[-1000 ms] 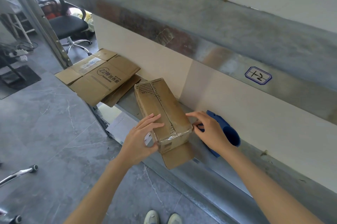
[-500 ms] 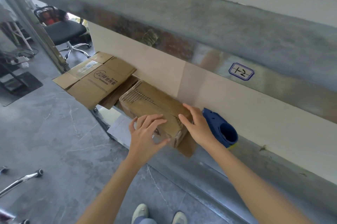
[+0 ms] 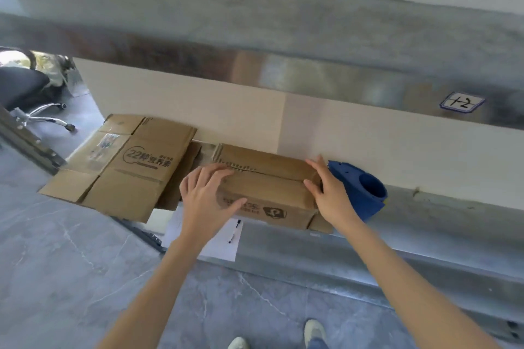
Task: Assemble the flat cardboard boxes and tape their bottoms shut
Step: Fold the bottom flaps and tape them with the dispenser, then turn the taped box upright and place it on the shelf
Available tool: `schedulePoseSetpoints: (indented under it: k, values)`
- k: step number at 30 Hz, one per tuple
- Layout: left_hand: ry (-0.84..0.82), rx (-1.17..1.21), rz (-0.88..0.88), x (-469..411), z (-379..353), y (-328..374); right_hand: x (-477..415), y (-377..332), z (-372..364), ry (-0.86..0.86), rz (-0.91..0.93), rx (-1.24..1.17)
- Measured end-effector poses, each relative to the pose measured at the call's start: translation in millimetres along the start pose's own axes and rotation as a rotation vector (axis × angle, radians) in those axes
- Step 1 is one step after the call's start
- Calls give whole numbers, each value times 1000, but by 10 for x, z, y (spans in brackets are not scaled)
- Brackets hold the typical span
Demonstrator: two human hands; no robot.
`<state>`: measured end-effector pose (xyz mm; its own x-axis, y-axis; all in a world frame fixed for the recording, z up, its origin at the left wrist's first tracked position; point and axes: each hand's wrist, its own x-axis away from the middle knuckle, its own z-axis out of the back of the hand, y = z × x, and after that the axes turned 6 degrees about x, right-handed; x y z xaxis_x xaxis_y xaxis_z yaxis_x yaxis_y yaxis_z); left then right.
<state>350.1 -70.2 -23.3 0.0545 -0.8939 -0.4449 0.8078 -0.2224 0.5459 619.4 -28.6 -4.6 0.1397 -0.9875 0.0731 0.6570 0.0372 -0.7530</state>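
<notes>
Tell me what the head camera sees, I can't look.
A left hand and right hand press on the ends of a brown cardboard box on a grey metal shelf. Flattened brown cardboard boxes lie left of it, a blue plastic tape dispenser right of it.

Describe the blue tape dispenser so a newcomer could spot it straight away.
Find the metal ledge below the pale wall, then the assembled box on it. The tape dispenser sits just beyond the right hand at the box's right end. It alone is blue plastic with a round hollow; the flat boxes farther left are brown cardboard.
</notes>
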Motion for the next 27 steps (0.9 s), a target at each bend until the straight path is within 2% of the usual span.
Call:
schedulePoseSetpoints:
  k: [4,6,9,12,15,22,27]
  values:
    - [-211,286,107,-245,177,-233,95,-161,-192,129,-103,-25]
    - [-249,389,142,-336,169,-266,136,-232,-262,152,-124,-68]
    - [-273,410,115,-397,93,-303,161,-253,-356,156,-152,-49]
    - [-261,401,117,-367,5,-366,164,-198,-446,185,-125,123]
    - [-234,395,106,-354,-42,-401,142,-151,-505,252,-102,177]
    - [-232,410,122,-394,27,-419,128,-136,-426,247,-88,80]
    - [-323,494,116,-443,4,-386,136,-130,-393,184,-126,-51]
